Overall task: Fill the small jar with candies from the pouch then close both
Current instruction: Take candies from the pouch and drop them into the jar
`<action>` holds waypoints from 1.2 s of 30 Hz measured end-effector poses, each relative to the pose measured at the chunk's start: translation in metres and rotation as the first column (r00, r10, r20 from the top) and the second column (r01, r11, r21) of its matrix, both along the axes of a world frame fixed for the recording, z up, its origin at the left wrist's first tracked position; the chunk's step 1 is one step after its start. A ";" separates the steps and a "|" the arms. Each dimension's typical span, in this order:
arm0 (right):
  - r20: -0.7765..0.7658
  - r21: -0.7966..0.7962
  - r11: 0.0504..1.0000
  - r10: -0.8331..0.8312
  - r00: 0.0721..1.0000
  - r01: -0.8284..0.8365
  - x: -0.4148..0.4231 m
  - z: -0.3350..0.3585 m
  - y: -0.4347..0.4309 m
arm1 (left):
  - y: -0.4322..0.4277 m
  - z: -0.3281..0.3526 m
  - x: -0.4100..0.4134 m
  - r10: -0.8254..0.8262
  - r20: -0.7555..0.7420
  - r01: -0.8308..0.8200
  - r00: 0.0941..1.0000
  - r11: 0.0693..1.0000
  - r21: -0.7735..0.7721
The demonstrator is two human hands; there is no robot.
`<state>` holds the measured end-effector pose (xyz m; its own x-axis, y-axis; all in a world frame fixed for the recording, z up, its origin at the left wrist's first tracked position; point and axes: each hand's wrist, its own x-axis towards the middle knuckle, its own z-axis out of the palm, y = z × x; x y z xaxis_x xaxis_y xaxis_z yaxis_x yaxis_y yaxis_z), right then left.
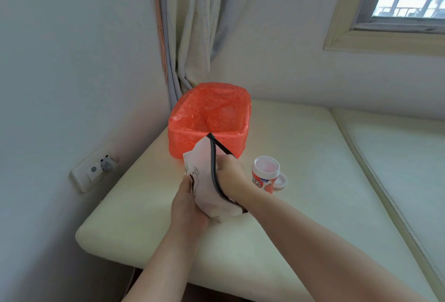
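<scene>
A white pouch (204, 181) with a black zipper and dark printed drawings is held up over the cream cushion. My left hand (186, 207) grips its lower left side from beneath. My right hand (231, 176) reaches into the unzipped mouth, fingers hidden inside, so I cannot see any candies. To the right stands the small jar (265, 174), white with a red label, open on top. Its flip lid (281, 181) hangs to the right side.
A red basket (209, 118) lined with a red plastic bag stands just behind the pouch. The cream cushion (301, 157) meets a second cushion (397, 157) on the right. A wall socket (96, 169) with a plug sits at left, a curtain (190, 24) behind.
</scene>
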<state>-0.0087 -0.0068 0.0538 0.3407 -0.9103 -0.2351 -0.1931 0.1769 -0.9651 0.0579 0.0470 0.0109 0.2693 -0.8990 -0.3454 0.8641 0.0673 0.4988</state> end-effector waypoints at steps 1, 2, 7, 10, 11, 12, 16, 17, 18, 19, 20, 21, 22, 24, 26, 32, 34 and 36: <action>0.041 0.045 0.999 -0.026 0.999 0.024 -0.002 0.003 0.001 | 0.000 -0.001 0.000 -0.006 0.008 0.006 1.000 1.000 -0.012; 0.087 0.113 0.993 -0.043 0.995 0.033 -0.005 0.008 0.002 | -0.001 -0.001 0.001 0.004 0.029 -0.003 1.000 1.000 -0.012; 0.364 0.403 0.915 -0.173 0.915 0.012 -0.012 0.015 0.003 | -0.005 -0.002 -0.003 0.024 0.088 -0.023 0.996 1.000 -0.005; 0.424 0.395 0.917 -0.137 0.895 -0.047 -0.012 0.014 0.002 | -0.007 0.000 -0.004 0.028 0.119 -0.035 0.992 0.998 0.056; 0.442 0.395 0.915 -0.113 0.890 -0.079 -0.013 0.013 0.002 | -0.007 0.000 -0.004 0.021 0.124 -0.030 0.992 0.997 0.071; 0.468 0.411 0.905 -0.104 0.878 -0.112 -0.013 0.014 0.003 | -0.007 0.000 -0.003 0.013 0.134 -0.024 0.991 0.996 0.083; 0.541 0.497 0.849 -0.141 0.829 -0.180 -0.009 0.015 0.002 | -0.008 -0.004 0.000 -0.018 0.136 0.012 0.991 0.999 0.048; 0.535 0.499 0.851 -0.154 0.831 -0.164 -0.010 0.013 -0.001 | -0.007 -0.003 0.000 -0.018 0.134 0.015 0.991 1.000 0.023; 0.534 0.513 0.842 -0.162 0.830 -0.166 -0.012 0.014 -0.004 | -0.008 -0.003 0.001 -0.010 0.130 0.011 0.991 1.000 -0.006; 0.562 0.529 0.825 -0.168 0.810 -0.196 -0.015 0.016 -0.006 | -0.007 -0.002 0.001 0.000 0.117 0.004 0.993 0.999 -0.034; 0.596 0.547 0.804 -0.180 0.783 -0.232 -0.019 0.020 -0.006 | -0.009 -0.002 0.003 0.015 0.107 -0.010 0.994 0.999 -0.044; 0.638 0.564 0.780 -0.201 0.744 -0.272 -0.023 0.021 -0.007 | -0.010 0.000 0.004 0.030 0.092 -0.027 0.995 0.999 -0.042; 0.682 0.569 0.758 -0.219 0.698 -0.319 -0.027 0.024 -0.008 | -0.010 0.001 0.004 0.042 0.085 -0.040 0.995 0.999 -0.025; 0.757 0.555 0.749 -0.273 0.594 -0.362 -0.036 0.029 -0.014 | -0.011 0.004 0.005 0.059 0.088 -0.062 0.994 0.998 0.028; 0.800 0.535 0.777 -0.340 0.494 -0.331 -0.046 0.035 -0.023 | -0.012 0.004 0.004 0.066 0.096 -0.069 0.993 0.997 0.029; 0.824 0.478 0.875 -0.418 0.384 -0.073 -0.070 0.043 -0.052 | -0.012 -0.003 0.010 0.127 0.088 -0.127 0.988 0.992 -0.005; 0.814 0.436 0.900 -0.403 0.417 0.020 -0.075 0.042 -0.060 | -0.015 -0.006 0.014 0.145 0.078 -0.145 0.986 0.989 -0.014; 0.805 0.392 0.916 -0.387 0.449 0.085 -0.079 0.039 -0.066 | -0.017 -0.007 0.016 0.148 0.091 -0.149 0.985 0.989 -0.002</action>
<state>-0.0879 -0.0726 0.0924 0.2846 -0.9402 -0.1873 0.7866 0.3407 -0.5149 0.0739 0.0304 0.0035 0.4302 -0.8450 -0.3176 0.7958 0.1889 0.5753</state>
